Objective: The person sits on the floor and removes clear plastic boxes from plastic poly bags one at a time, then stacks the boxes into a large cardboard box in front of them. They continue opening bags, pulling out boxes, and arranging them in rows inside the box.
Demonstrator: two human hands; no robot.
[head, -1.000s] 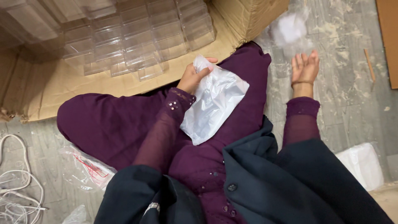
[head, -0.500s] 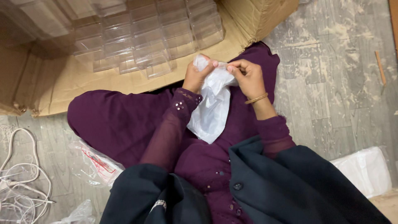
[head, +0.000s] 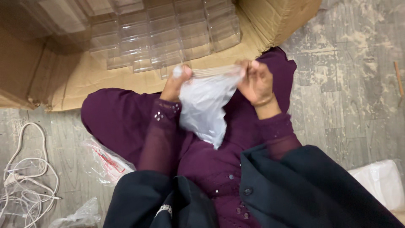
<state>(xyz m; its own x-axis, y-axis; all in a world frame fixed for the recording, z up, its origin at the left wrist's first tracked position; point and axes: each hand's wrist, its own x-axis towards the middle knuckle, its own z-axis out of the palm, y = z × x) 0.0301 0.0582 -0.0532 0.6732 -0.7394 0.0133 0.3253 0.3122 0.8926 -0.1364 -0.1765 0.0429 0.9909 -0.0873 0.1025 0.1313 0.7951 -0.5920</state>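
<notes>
I sit on the floor in purple clothes and a dark jacket. A clear plastic bag (head: pixel 204 107) hangs over my lap, stretched between both hands. My left hand (head: pixel 176 82) pinches the bag's top left corner. My right hand (head: pixel 255 82) grips the top right edge, a bangle on its wrist. The bag's top edge is pulled taut between them and the rest hangs down, crumpled. Whether anything is inside the bag is hard to see.
An open cardboard box (head: pixel 126 80) lies on its side ahead, holding several clear plastic cases (head: pixel 160 38). White cables (head: pixel 25 185) and crumpled plastic wrap (head: pixel 105 162) lie on the grey floor at left. A white packet (head: pixel 382 181) sits at right.
My right hand came in from the right, took hold of the bag's top edge beside my left hand, and both hands pulled apart, stretching the bag wide.
</notes>
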